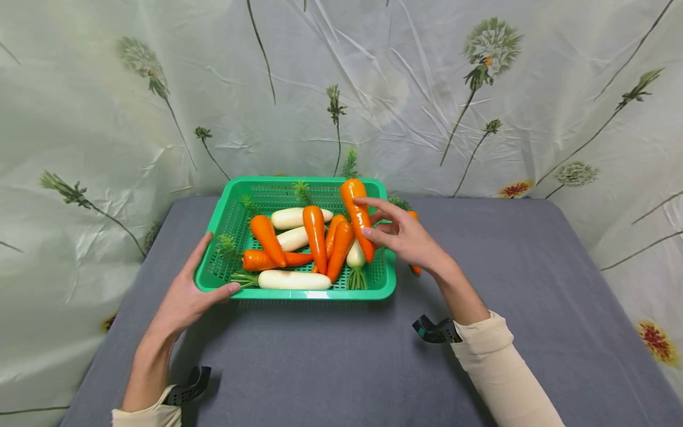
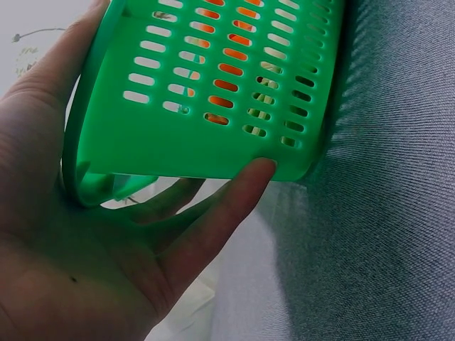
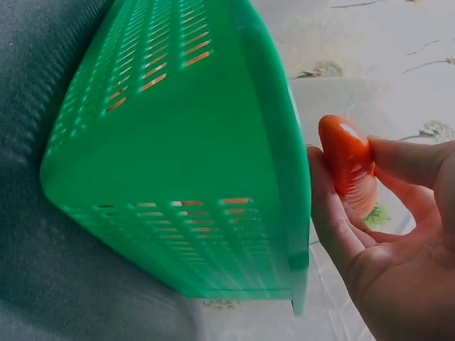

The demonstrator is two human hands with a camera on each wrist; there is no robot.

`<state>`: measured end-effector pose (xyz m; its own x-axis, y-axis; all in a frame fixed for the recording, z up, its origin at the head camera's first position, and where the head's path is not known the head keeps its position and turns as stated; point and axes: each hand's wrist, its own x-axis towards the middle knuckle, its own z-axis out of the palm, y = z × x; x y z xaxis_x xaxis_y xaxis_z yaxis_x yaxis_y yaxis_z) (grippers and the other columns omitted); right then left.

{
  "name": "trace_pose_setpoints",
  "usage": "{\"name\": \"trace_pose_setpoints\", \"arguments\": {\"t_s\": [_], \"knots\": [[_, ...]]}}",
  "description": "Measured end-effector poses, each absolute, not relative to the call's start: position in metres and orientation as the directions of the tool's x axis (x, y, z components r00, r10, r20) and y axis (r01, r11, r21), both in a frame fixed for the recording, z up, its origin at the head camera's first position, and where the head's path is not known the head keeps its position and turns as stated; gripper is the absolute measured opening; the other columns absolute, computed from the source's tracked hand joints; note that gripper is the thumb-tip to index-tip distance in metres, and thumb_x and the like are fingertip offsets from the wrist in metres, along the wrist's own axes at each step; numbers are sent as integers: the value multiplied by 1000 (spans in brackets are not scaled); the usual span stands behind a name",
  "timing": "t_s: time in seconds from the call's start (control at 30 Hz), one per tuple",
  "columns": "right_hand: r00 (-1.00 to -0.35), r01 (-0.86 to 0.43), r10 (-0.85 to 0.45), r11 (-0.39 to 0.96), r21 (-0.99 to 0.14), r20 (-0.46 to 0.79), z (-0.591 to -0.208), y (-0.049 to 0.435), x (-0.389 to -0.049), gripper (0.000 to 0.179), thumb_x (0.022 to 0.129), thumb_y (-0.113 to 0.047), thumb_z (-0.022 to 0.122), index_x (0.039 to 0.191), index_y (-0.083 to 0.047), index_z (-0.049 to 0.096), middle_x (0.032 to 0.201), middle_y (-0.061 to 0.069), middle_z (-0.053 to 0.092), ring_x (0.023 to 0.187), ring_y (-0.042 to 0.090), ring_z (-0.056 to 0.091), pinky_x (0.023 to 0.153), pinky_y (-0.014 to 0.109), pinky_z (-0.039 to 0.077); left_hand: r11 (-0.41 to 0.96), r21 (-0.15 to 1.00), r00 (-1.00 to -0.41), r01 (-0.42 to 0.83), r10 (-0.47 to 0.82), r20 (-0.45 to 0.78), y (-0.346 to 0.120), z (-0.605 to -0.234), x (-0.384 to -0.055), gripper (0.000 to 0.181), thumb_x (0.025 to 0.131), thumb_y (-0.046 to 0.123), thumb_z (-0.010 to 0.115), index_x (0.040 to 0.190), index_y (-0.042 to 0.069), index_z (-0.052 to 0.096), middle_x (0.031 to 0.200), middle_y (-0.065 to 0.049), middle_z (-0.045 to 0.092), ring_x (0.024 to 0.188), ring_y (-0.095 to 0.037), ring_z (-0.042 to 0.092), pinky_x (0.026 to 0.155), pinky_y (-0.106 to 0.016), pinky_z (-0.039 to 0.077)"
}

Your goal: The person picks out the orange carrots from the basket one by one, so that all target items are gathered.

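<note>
One orange carrot (image 1: 353,198), pinched by the right hand (image 1: 408,240) over the right side of the green basket (image 1: 299,295), seems mid-transfer; the left hand (image 1: 181,302) grips its near-left corner. The next move likely needs a steady pinch.

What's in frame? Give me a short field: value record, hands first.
Left hand: grips the green basket at its left end
Right hand: pinches a carrot above the basket's right side
Basket contents: loose carrots and white radishes
Outside basket: another carrot to its right, partly hidden by the right hand
Surface: grey table
Backdrop: plant-print sheet
</note>
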<state>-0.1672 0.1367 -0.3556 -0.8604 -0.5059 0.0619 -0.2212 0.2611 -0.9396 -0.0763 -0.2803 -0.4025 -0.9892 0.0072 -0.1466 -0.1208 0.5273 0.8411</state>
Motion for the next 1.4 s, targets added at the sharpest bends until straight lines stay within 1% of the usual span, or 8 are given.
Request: {"name": "trace_pose_setpoints", "arguments": {"t_s": [0.23, 0.33, 0.53, 0.63, 0.83, 0.97, 1.17, 1.4], "knots": [[-889, -228, -442, 210, -951, 116, -356, 148, -164, 55, 103, -11, 64, 155, -19, 49, 154, 8, 49, 99, 22, 70, 81, 31, 61, 506, 853, -988, -127, 16, -156, -282, -403, -78, 111, 92, 26, 81, 165, 47, 0, 146, -32, 47, 75, -10, 69, 71, -25, 57], [-902, -229, -412, 207, -951, 127, -357, 154, -164, 55, 103, -10, 64, 155, -19, 50, 150, 10, 52, 97, 18, 69, 79, 29, 61, 508, 851, -987, -132, 14, -162, -282, -404, -78, 112, 92, 26, 81, 165, 48, 0, 144, -32, 48, 75, -9, 69, 71, -25, 57], [-913, -247, -380, 220, -944, 151, -362, 165, -163, 54, 103, -10, 63, 155, -18, 50, 131, 17, 61, 94, 15, 68, 77, 32, 60, 515, 847, -987, -130, 12, -159, -283, -405, -78, 112, 92, 26, 81, 166, 45, -2, 147, -32, 46, 75, -8, 69, 70, -25, 56], [-916, -265, -369, 256, -930, 160, -364, 171, -163, 53, 104, -12, 63, 155, -18, 50, 135, 17, 61, 100, 13, 65, 81, 28, 57, 530, 838, -988, -129, 7, -156, -282, -404, -78, 113, 92, 27, 81, 166, 45, -1, 150, -32, 44, 75, -8, 69, 71, -24, 55], [-928, -252, -344, 294, -922, 144, -367, 184, -163, 54, 104, -10, 62, 156, -19, 49, 141, 16, 59, 102, 11, 66, 82, 33, 59, 563, 817, -988, -125, 1, -152, -282, -403, -77, 113, 91, 30, 82, 165, 47, -2, 162, -30, 32, 80, -5, 65, 75, -20, 50], [-934, -238, -330, 295, -925, 135, -369, 191, -162, 54, 104, -9, 62, 156, -18, 49, 145, 16, 58, 102, 9, 66, 81, 31, 59, 562, 818, -989, -122, -1, -148, -283, -403, -77, 113, 91, 30, 82, 165, 48, -1, 159, -30, 36, 78, -6, 67, 74, -21, 51], [-939, -215, -321, 270, -938, 123, -374, 200, -160, 54, 105, -7, 61, 156, -14, 48, 143, 21, 57, 105, 7, 66, 82, 27, 60, 563, 817, -989, -126, -3, -150, -283, -403, -78, 113, 90, 30, 82, 165, 48, -1, 157, -31, 39, 76, -7, 67, 75, -19, 49], [-941, -209, -312, 240, -948, 129, -386, 208, -160, 55, 104, -4, 60, 157, -10, 46, 133, 25, 61, 99, 6, 68, 79, 27, 60, 612, 782, -990, -119, -11, -142, -282, -403, -79, 114, 89, 32, 83, 166, 46, -1, 167, -26, 28, 94, -7, 59, 82, -15, 42]]}}
